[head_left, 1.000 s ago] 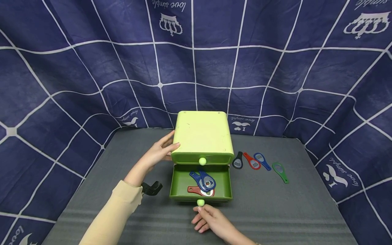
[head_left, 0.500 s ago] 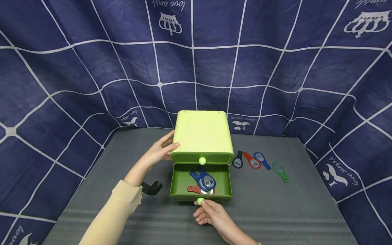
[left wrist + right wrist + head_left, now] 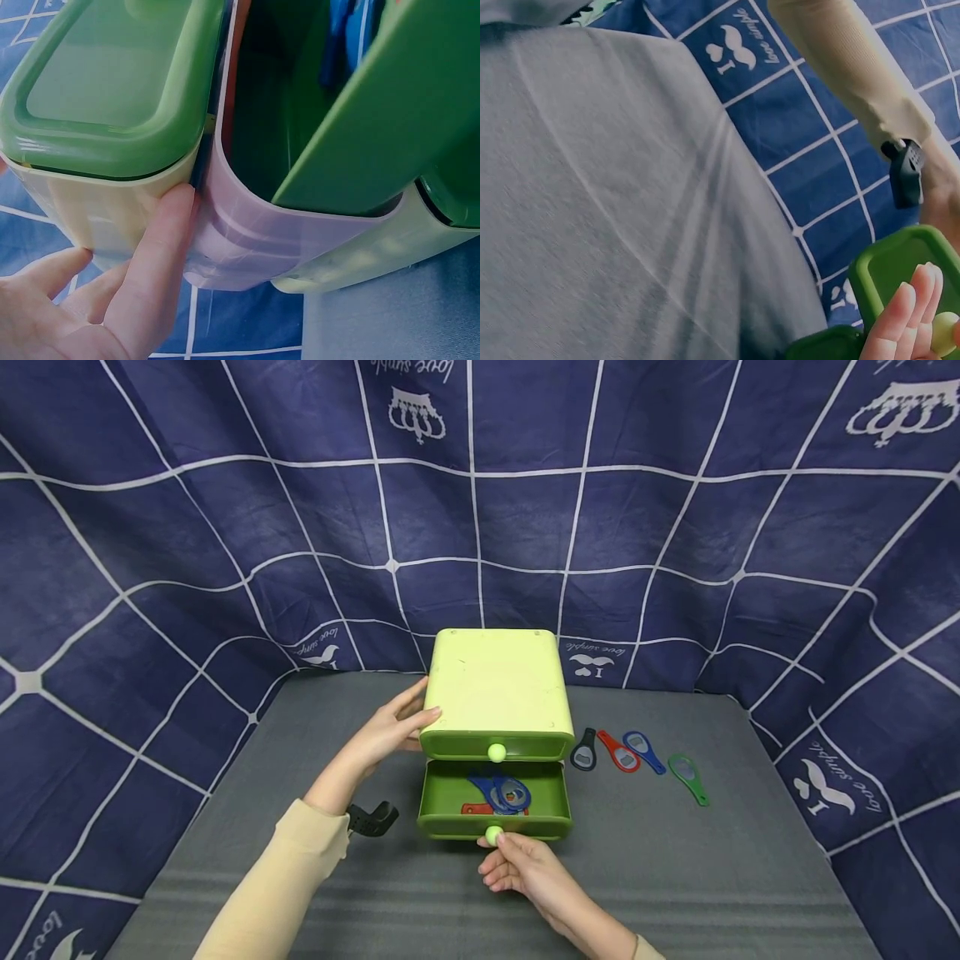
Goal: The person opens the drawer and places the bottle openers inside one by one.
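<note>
A small drawer cabinet (image 3: 495,685) with a pale yellow top stands mid-table. Its lower visible drawer (image 3: 551,793), green inside, is pulled partway out and contains blue bottle openers (image 3: 513,795) and a red bottle opener (image 3: 476,809) partly under them. My right hand (image 3: 531,870) pinches that drawer's round light-green knob (image 3: 493,836) between thumb and forefinger. With fingers extended, my left hand (image 3: 378,733) rests against the cabinet's left side. In the left wrist view, its fingertips touch the yellow casing (image 3: 112,214) above a pinkish tier (image 3: 262,244) from which the drawer sticks out.
Right of the cabinet lie a black bottle opener (image 3: 584,750), a red one (image 3: 619,752), a blue one (image 3: 644,752) and a green one (image 3: 687,778) on the grey cloth (image 3: 750,877). A blue checked curtain (image 3: 600,527) surrounds the table. The upper drawer (image 3: 450,745) is closed.
My right hand has taken hold of the knob and pushed the drawer slightly inward, so less of the bottle openers shows. The left hand keeps its place.
</note>
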### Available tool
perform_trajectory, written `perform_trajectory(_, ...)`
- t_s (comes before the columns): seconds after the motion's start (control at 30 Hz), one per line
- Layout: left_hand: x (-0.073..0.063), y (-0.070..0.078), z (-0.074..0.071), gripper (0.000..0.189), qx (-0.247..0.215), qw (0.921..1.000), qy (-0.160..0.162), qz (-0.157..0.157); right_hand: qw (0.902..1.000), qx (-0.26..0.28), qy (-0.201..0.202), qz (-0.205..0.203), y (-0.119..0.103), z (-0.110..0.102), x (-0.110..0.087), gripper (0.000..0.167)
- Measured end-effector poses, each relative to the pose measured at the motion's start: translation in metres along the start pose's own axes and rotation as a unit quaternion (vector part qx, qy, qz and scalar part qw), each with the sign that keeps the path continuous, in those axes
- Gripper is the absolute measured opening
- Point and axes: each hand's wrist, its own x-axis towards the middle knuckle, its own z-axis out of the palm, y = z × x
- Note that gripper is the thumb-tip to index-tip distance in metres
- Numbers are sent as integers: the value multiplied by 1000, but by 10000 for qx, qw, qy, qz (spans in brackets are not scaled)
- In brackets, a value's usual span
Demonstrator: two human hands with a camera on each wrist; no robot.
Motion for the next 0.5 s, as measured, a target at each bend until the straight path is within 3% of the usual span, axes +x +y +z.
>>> perform_trajectory(0.5, -1, 2, 1, 80, -2, 10000, 68, -72, 9993, -288, 193, -141, -17, -12, 27, 57)
